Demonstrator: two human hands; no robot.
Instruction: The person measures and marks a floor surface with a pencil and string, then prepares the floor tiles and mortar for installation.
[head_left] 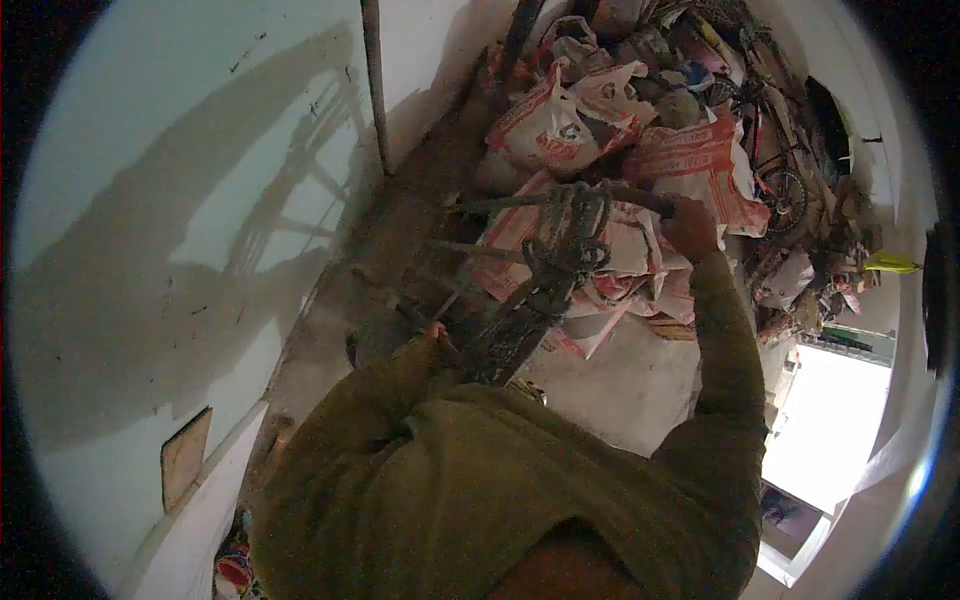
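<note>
My right hand (690, 232) is closed round the dark end of a curved metal bar (635, 196). The bar belongs to a long metal frame (515, 335), which has rope (572, 240) wound and knotted about its middle. Lower and to the left, my left hand (437, 330) is closed at a thin bar of the same frame; most of that hand is dark and partly hidden by the sleeve. Stuffed white and red sacks (545, 125) lie just beyond the frame, and another sack (690, 165) is next to my right hand.
A pale wall (200, 200) with shadows runs along the left, with a dark pole (375, 90) by it. A bicycle (780, 195) stands among heaped clutter at the upper right. Bright light enters an opening (835, 425) at the right. Concrete floor (630, 385) shows below the sacks.
</note>
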